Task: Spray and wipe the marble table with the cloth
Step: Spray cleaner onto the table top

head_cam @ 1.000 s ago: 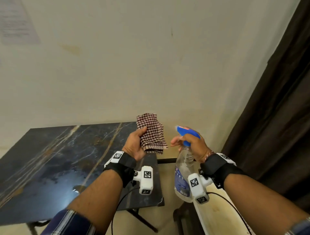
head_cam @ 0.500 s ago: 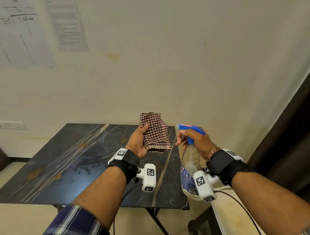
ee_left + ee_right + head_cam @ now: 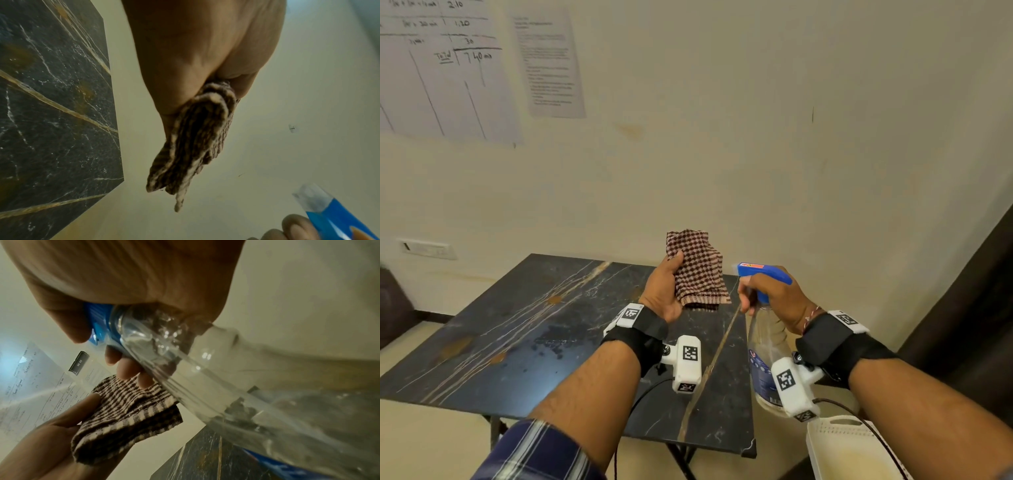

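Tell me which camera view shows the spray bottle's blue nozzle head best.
The head view: the spray bottle shows whole, its blue nozzle head pointing left above the right hand. The left wrist view catches only a blurred corner; the right wrist view shows the clear neck and the blue collar.

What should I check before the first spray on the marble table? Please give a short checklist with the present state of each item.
1. Right hand grips the spray bottle: ok.
2. Finger on the trigger: cannot tell.
3. Nozzle aimed at the marble table: cannot tell; it points left, toward the cloth.
4. Left hand holds the folded cloth: ok.
5. Cloth out of the spray path: not ok, it is beside the nozzle.
6. Liquid in the bottle: ok.
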